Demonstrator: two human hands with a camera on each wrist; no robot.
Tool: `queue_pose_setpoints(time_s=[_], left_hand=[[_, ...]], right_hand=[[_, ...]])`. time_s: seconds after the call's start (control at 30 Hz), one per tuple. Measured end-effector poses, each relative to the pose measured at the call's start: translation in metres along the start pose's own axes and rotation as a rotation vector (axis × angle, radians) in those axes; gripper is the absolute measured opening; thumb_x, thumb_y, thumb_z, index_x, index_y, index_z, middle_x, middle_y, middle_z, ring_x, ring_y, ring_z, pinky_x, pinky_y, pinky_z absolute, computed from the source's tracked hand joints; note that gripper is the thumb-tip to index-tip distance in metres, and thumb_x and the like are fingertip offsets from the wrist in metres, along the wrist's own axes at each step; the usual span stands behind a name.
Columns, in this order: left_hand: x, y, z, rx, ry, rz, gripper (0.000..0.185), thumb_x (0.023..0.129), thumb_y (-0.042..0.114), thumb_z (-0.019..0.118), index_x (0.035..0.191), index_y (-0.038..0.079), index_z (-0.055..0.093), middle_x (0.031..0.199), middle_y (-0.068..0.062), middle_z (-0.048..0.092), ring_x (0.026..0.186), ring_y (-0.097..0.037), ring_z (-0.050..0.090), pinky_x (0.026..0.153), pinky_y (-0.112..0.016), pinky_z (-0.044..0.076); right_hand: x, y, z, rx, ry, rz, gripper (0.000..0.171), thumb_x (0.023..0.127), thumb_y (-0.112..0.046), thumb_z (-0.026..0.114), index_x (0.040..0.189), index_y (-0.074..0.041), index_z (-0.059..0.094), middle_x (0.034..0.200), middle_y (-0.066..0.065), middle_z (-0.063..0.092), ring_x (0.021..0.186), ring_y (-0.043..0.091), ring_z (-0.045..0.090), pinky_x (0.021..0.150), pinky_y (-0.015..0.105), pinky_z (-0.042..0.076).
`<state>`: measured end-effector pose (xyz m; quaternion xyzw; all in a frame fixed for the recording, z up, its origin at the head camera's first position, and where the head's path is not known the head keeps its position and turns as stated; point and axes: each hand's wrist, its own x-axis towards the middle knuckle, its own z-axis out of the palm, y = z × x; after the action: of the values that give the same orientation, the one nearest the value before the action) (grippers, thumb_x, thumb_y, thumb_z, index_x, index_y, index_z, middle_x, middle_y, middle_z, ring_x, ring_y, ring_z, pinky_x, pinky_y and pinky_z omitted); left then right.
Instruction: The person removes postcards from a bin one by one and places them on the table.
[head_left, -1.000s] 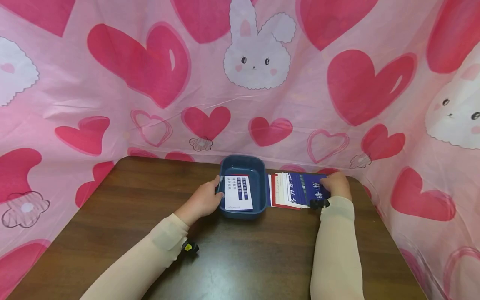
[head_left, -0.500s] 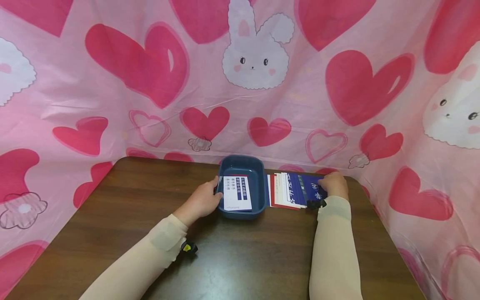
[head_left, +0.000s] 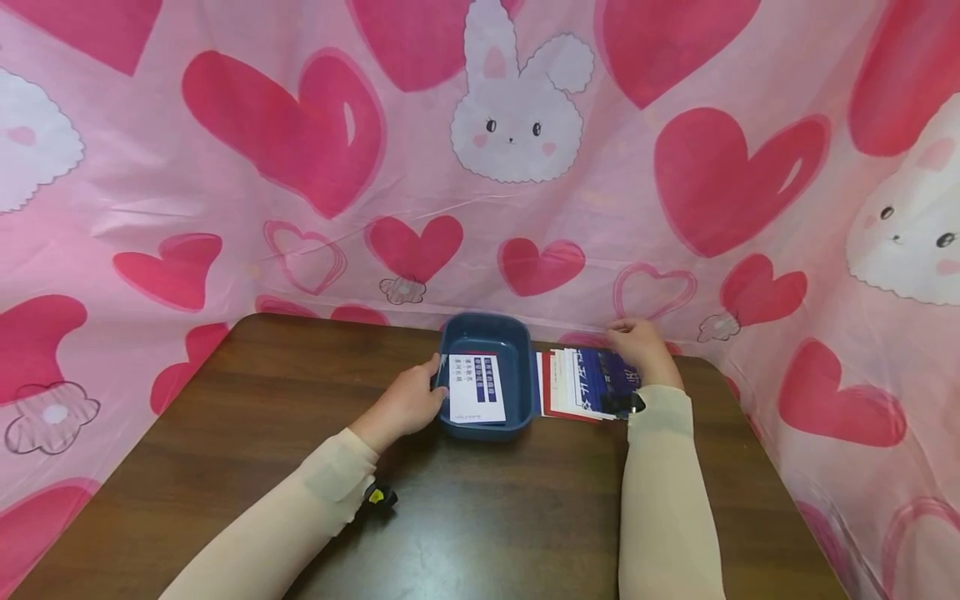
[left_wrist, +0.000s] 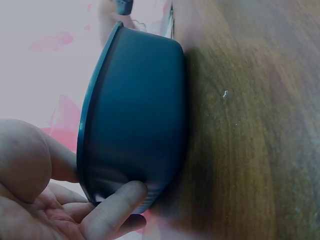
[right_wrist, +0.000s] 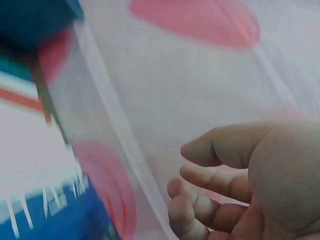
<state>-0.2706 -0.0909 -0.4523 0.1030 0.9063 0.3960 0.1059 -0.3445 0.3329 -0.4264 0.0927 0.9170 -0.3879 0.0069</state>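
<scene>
The left hand (head_left: 408, 404) holds the left wall of a dark blue tray (head_left: 525, 392), which sits at the far middle of the brown bench (head_left: 480, 517). In the left wrist view, the thumb is on the rim and a finger (left_wrist: 117, 207) curls against the outside wall, so this hand is gripping the tray.

Inside the tray lies a white card (head_left: 477, 390) with dark blue bars and small print on it. A bit of red shows at its far edge, so there may be another card under it, but I cannot tell for sure.

Just to the right of the tray is a spread of cards (head_left: 581, 383) lying flat on the bench. They overlap like a fan. The left ones are red and white, and the right ones are dark blue with white writing.

The right hand (head_left: 639, 346) is over the far right end of that spread, close to the pink heart curtain (head_left: 525, 167). In the right wrist view its fingers (right_wrist: 210, 182) are loosely bent with nothing between them, so it looks let go and holds no card.

It looks like the work is only begun. One card, maybe two, is in the tray, and most of the cards are out on the bench waiting.
</scene>
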Motion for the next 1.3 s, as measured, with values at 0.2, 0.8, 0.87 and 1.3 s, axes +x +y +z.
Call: queue_pose_setpoints(time_s=[0.2,0.8,0.87,1.3], left_hand=[[0.000,0.001,0.000,0.006,-0.004,-0.001,0.073,0.117,0.021,0.063,0.177,-0.001,0.030,0.183,-0.024,0.037,0.170,-0.045,0.039,0.136,-0.064,0.035],[-0.001,0.004,0.002,-0.008,0.001,0.000,0.073,0.116,0.021,0.064,0.177,-0.001,0.030,0.183,-0.023,0.037,0.170,-0.044,0.040,0.136,-0.064,0.036],[-0.001,0.004,0.002,-0.011,0.002,0.000,0.073,0.116,0.021,0.064,0.177,-0.001,0.030,0.183,-0.023,0.037,0.170,-0.044,0.040,0.136,-0.064,0.035],[-0.001,0.002,-0.001,0.002,-0.003,0.001,0.073,0.117,0.021,0.063,0.177,-0.002,0.030,0.183,-0.024,0.038,0.170,-0.045,0.040,0.136,-0.064,0.035]], right_hand=[[-0.008,-0.039,0.015,0.090,-0.076,-0.072,0.046,0.111,-0.030,0.069,0.148,-0.004,0.071,0.140,0.025,0.069,0.111,0.031,0.065,0.095,0.044,0.063],[-0.025,-0.117,0.085,0.017,-0.312,-0.222,0.048,0.109,-0.029,0.076,0.149,-0.005,0.069,0.128,0.022,0.079,0.105,0.033,0.085,0.089,0.045,0.073],[-0.027,-0.125,0.092,-0.009,-0.333,-0.229,0.048,0.108,-0.028,0.077,0.148,-0.004,0.069,0.128,0.023,0.080,0.103,0.033,0.086,0.086,0.042,0.073],[-0.022,-0.157,0.139,-0.367,-0.357,-0.175,0.040,0.103,-0.033,0.084,0.127,-0.002,0.077,0.096,0.016,0.081,0.074,0.030,0.082,0.067,0.036,0.070]])
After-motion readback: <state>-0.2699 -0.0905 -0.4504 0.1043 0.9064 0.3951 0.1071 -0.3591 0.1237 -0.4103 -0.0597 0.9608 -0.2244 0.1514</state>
